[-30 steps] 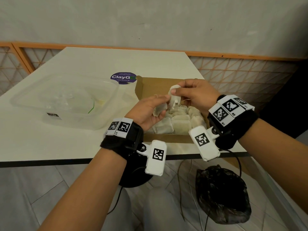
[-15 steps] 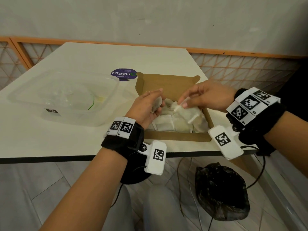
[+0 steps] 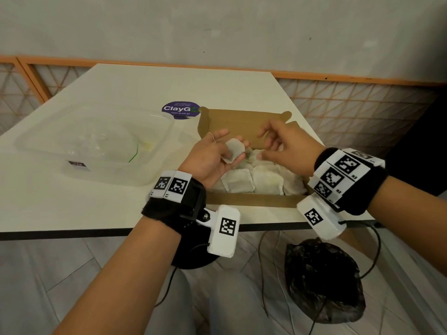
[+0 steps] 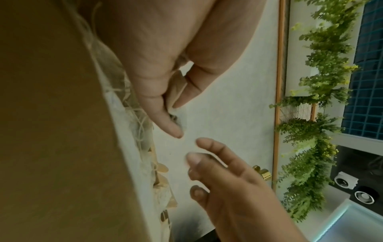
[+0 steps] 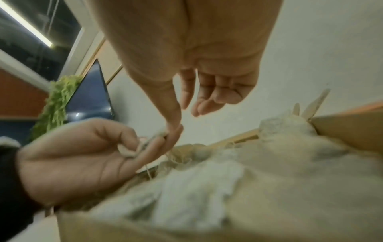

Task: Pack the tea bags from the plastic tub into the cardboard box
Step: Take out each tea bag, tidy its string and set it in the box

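Note:
The open cardboard box (image 3: 251,202) lies at the table's near right edge, packed with several pale tea bags (image 3: 254,182) whose strings are tangled (image 5: 207,188). Over the box's left side my left hand (image 3: 225,147) pinches one tea bag (image 3: 233,151) between thumb and fingers (image 4: 176,88); its string loops over a finger. My right hand (image 3: 266,146) hovers just to its right with fingers loosely spread and holds nothing; its thumb tip nearly meets the left fingertips (image 5: 172,131). The clear plastic tub (image 3: 157,175) stands to the left; I see no tea bags in it.
A purple round sticker (image 3: 181,110) marks the table behind the box. The box's lid flap (image 3: 244,126) stands up behind my hands. A black plastic bag (image 3: 324,281) and cables lie on the floor below the table edge.
My right hand laid its tea bag into the box, let go, and has come back empty beside the left hand. My left hand kept its tea bag and lifted slightly.

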The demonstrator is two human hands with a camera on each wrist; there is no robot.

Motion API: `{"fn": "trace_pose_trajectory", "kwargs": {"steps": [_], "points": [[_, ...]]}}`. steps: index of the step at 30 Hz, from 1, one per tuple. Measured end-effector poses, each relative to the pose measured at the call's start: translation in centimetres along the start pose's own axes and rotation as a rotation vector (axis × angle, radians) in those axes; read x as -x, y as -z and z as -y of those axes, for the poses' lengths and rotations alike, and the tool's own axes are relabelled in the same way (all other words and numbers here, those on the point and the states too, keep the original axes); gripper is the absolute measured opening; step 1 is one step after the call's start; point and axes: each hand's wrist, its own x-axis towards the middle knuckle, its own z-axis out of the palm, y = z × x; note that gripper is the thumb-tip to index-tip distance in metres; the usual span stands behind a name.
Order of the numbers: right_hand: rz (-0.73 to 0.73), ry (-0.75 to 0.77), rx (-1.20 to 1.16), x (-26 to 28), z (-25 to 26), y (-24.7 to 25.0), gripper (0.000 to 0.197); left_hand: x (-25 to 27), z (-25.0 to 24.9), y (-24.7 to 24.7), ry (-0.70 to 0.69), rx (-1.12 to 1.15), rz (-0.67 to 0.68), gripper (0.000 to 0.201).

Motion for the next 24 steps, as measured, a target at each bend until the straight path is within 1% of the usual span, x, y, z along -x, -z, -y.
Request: {"fn": "trace_pose_trajectory", "kwargs": {"steps": [1, 2, 3, 5, 7, 9, 10, 12, 14, 15, 16, 18, 19, 20, 22, 23, 24], "points": [[-0.069, -0.019, -0.106, 0.0, 0.2, 0.2, 0.031, 0.0, 0.0, -0.1, 0.0, -0.024, 0.012, 0.053], [-0.1, -0.044, -0.201, 0.0, 0.4, 0.3, 0.03, 0.1, 0.1, -0.2, 0.004, -0.049, 0.025, 0.058], [-0.093, -0.071, -0.262, 0.0, 0.7, 0.4, 0.032, 0.1, 0.1, -0.4, 0.009, -0.075, 0.042, 0.061], [-0.001, -0.082, -0.272, 0.0, 1.3, 0.3, 0.038, 0.2, 0.1, -0.9, 0.008, -0.142, 0.086, 0.066], [0.077, -0.042, -0.209, -0.1, 1.5, 0.0, 0.039, 0.3, -0.1, -1.3, -0.005, -0.201, 0.117, 0.068], [0.055, -0.016, -0.197, -0.1, 1.5, -0.2, 0.028, 0.2, -0.3, -1.4, -0.027, -0.241, 0.099, 0.062], [0.019, -0.024, -0.231, 0.0, 1.4, -0.3, 0.021, 0.2, -0.5, -1.3, -0.044, -0.278, 0.069, 0.056], [-0.054, -0.086, -0.355, 0.2, 1.0, -0.4, 0.007, 0.2, -0.9, -1.0, -0.064, -0.379, 0.009, 0.036], [-0.061, -0.152, -0.466, 0.5, 0.7, -0.6, 0.009, 0.2, -1.1, -0.7, -0.074, -0.444, -0.017, 0.017], [-0.042, -0.175, -0.471, 0.7, 0.7, -0.8, 0.011, 0.2, -1.2, -0.7, -0.096, -0.483, -0.035, 0.013], [-0.034, -0.18, -0.439, 0.8, 0.6, -0.9, 0.018, 0.1, -1.4, -0.7, -0.127, -0.548, -0.054, 0.014], [-0.077, -0.143, -0.373, 0.7, 0.7, -0.7, 0.033, 0.1, -1.9, -0.9, -0.181, -0.734, -0.062, 0.014], [-0.101, -0.116, -0.356, 0.7, 0.9, -0.5, 0.034, 0.2, -2.2, -1.1, -0.197, -0.819, -0.043, 0.011], [-0.109, -0.092, -0.349, 0.6, 1.2, -0.2, 0.031, 0.4, -2.4, -1.4, -0.205, -0.875, -0.021, 0.008], [-0.112, -0.079, -0.378, 0.2, 1.7, 0.3, 0.015, 0.7, -2.6, -1.7, -0.212, -0.902, -0.012, 0.007], [-0.115, -0.093, -0.406, 0.0, 1.8, 0.4, 0.009, 0.9, -2.6, -1.6, -0.225, -0.88, -0.035, 0.008], [-0.12, -0.107, -0.424, -0.1, 1.9, 0.6, 0.01, 1.0, -2.5, -1.4, -0.255, -0.831, -0.077, 0.009]]}}
